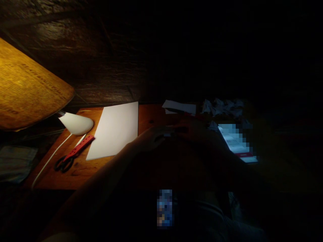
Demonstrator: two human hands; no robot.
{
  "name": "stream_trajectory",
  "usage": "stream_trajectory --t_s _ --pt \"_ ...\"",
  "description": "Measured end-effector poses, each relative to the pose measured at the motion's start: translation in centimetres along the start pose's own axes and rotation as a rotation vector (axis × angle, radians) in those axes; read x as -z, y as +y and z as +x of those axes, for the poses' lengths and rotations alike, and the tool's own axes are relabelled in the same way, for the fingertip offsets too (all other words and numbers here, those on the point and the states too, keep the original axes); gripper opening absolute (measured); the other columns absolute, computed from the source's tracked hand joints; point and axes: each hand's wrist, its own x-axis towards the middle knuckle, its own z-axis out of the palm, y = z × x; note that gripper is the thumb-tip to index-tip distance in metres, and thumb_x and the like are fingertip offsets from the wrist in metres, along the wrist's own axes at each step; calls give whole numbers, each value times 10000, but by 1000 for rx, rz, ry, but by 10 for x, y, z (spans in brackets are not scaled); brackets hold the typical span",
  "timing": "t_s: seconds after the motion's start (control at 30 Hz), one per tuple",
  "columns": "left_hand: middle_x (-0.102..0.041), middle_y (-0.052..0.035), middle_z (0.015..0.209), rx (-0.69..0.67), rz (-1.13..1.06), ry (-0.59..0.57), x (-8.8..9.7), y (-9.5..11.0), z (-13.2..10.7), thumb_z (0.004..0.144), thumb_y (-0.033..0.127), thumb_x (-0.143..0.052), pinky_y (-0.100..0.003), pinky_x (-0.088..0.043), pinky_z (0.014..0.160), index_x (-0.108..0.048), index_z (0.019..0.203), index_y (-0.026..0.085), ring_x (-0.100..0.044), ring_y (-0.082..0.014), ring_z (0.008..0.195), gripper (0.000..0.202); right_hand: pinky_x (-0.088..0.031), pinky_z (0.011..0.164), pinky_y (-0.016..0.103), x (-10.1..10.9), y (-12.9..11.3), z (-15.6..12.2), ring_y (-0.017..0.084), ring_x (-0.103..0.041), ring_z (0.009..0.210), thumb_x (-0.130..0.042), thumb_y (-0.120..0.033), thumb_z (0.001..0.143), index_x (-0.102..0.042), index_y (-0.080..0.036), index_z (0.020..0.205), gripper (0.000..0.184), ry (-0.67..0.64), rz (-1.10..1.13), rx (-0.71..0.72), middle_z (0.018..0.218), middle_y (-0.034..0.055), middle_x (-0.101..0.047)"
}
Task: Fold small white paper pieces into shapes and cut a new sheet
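Over the dark middle of the table, my left hand and my right hand are close together with fingers bent. Between their fingertips is a small piece of white paper, pinched from both sides. Its folds are too dark to make out. Just behind the hands lie white paper strips with a dark, thin tool across them, partly red. Several small folded paper pieces are heaped to the right, and a single folded paper piece sits nearer my right hand.
A lamp with a yellow shade and white base lights the left side. White sheets lie beside it. Black-handled scissors rest against a red perforated strip. A bright, pixelated screen glows on the right.
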Motion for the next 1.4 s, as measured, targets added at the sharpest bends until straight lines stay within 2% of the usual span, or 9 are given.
stream_trajectory --t_s 0.13,0.3,0.47,0.63,0.8,0.9,1.03,1.17,1.4 --pt "-720 -102 1593 -30 50 8 -4 2 1 1050 151 -585 -617 -546 1289 -731 1481 285 -609 -288 1576 475 -530 916 338 -1 7 2 220 -749 1018 -731 -336 1031 -890 -260 1236 270 47 50 11 1157 72 -839" --pt "-666 -145 1647 -18 50 -47 -13 10 0 1078 155 -536 -584 -554 1293 -657 1567 238 -610 -291 1577 511 -539 944 346 -3 8 6 221 -756 1021 -651 -271 1046 -893 -215 1056 249 101 64 6 1103 88 -852" --pt "-621 -136 1673 -5 74 -74 -13 16 0 1070 132 -516 -529 -550 1306 -645 1581 249 -614 -281 1564 540 -524 910 336 -5 0 10 227 -754 1014 -643 -211 1033 -861 -188 1061 221 127 -13 -88 1106 95 -844" --pt "-618 -131 1652 -5 79 -81 -11 16 1 1081 141 -503 -484 -547 1308 -638 1590 245 -620 -262 1545 537 -512 860 339 -4 -5 11 236 -753 1008 -682 -257 1028 -850 -205 1058 179 112 -63 -152 1117 92 -838" --pt "-622 -102 1658 -11 74 -82 -13 12 0 1087 139 -510 -499 -563 1291 -601 1623 285 -621 -265 1541 563 -486 815 334 -6 -7 12 232 -735 949 -718 -295 1023 -855 -198 1035 168 153 -58 -176 1074 96 -835" --pt "-602 -120 1667 -32 87 -75 -14 11 0 1083 128 -513 -504 -577 1272 -605 1613 266 -632 -278 1523 556 -451 788 316 -7 -11 12 214 -723 918 -727 -239 1015 -858 -192 1025 139 168 -43 -191 1071 95 -840" --pt "-604 -138 1640 -43 80 -78 -13 11 0 1086 125 -505 -499 -575 1270 -613 1597 243 -634 -281 1512 535 -412 734 306 -6 -16 13 203 -708 877 -730 -242 1025 -853 -183 1030 137 163 -47 -228 1051 95 -839" --pt "-595 -113 1651 -39 91 -93 -13 10 -1 1093 132 -508 -497 -564 1276 -586 1615 279 -630 -270 1516 547 -404 729 299 -7 -18 13 197 -704 880 -755 -234 1010 -842 -180 1009 102 164 -57 -247 1053 91 -831" --pt "-590 -133 1650 -44 110 -98 -12 13 2 1072 102 -494 -524 -553 1285 -578 1596 246 -615 -281 1536 550 -411 734 306 -9 -15 13 197 -704 862 -776 -263 1001 -848 -180 1005 110 186 -44 -246 1031 91 -841"
